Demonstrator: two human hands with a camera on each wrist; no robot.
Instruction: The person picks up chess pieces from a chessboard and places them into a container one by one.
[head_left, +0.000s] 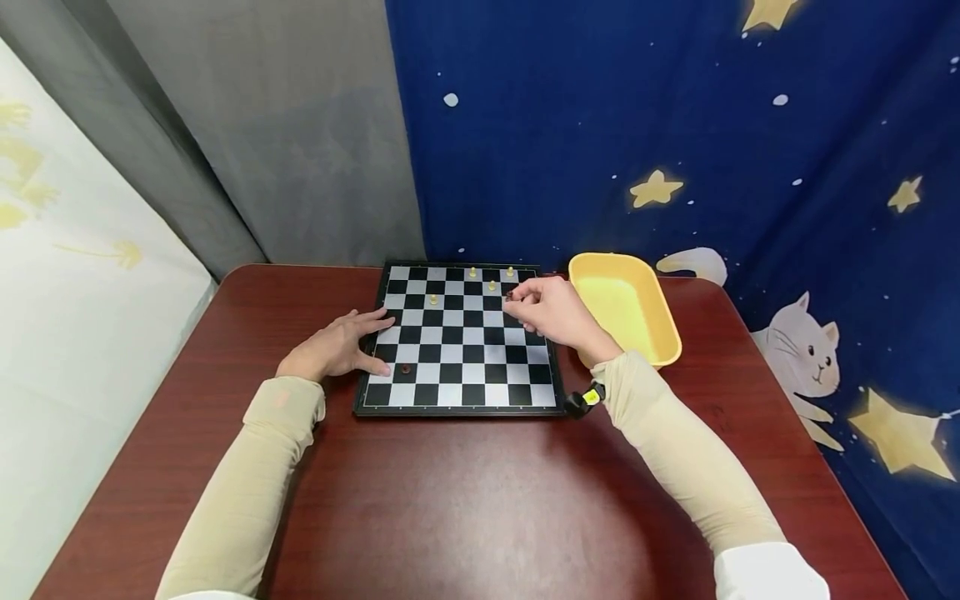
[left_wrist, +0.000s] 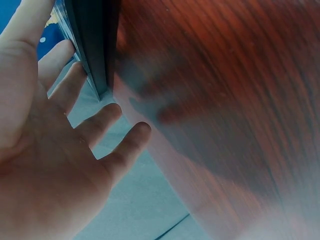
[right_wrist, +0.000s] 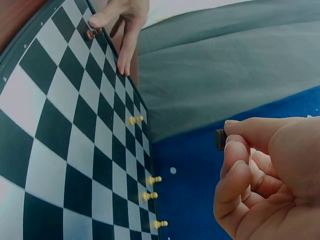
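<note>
A black-and-white chessboard (head_left: 472, 410) lies on the table. At its left edge my left hand (head_left: 333, 343) rests with fingers spread and straight, thumb on the border by a dark red-brown pawn (head_left: 406, 368). Over the board's far right part, my right hand (head_left: 557, 310) pinches a small dark chess piece (right_wrist: 220, 140) between thumb and fingertips; its round base shows in the right wrist view, and the fingers hide the rest. Several pale yellow pawns (head_left: 432, 299) stand on the far rows, most of them toward the right, near the pinching fingers.
A yellow plastic tub (head_left: 667, 329) stands right of the board, partly behind my right wrist. The red-brown wooden table (head_left: 465, 500) ends at a grey curtain (head_left: 300, 167) and a blue one (head_left: 540, 125) at the back.
</note>
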